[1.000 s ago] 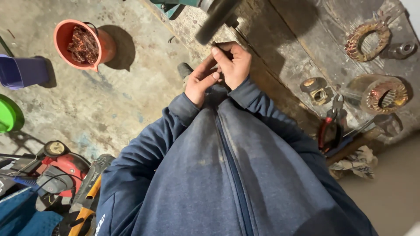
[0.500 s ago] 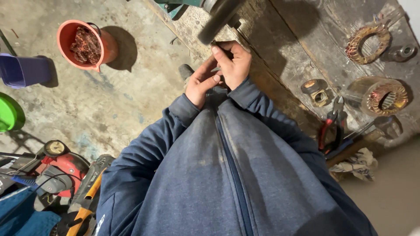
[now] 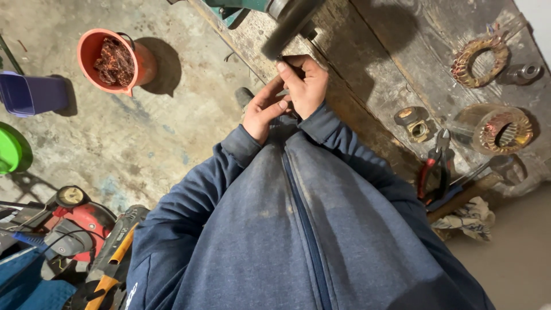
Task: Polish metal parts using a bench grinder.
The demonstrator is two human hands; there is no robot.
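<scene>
We look down over our dark blue zip jacket [image 3: 298, 229] at both hands, brought together at the near edge of the worn, dark wooden worktop [image 3: 379, 74]. Our left hand [image 3: 263, 110] is curled, fingertips touching the right hand; whether it grips anything we cannot tell. Our right hand [image 3: 307, 85] is half closed, thumb and forefinger pinched at the worktop's edge, just under a dark round wheel-like part [image 3: 290, 26] of a green machine; whatever small piece sits between the fingers is too hidden to name.

As we judge it, the step in hand is fine finger work on something small held at that edge, beside the wheel. The next move seems to call for a steady pinch and care to keep the fingers off the wheel's rim.

Farther right on the worktop lie a copper-wound ring coil [image 3: 479, 54], a round metal motor stator with copper windings [image 3: 505, 129] and red-handled pliers [image 3: 433, 166]. On the concrete floor to the left stand an orange plastic bucket of reddish scrap wire [image 3: 115, 57] and a purple plastic tub [image 3: 31, 92].
</scene>
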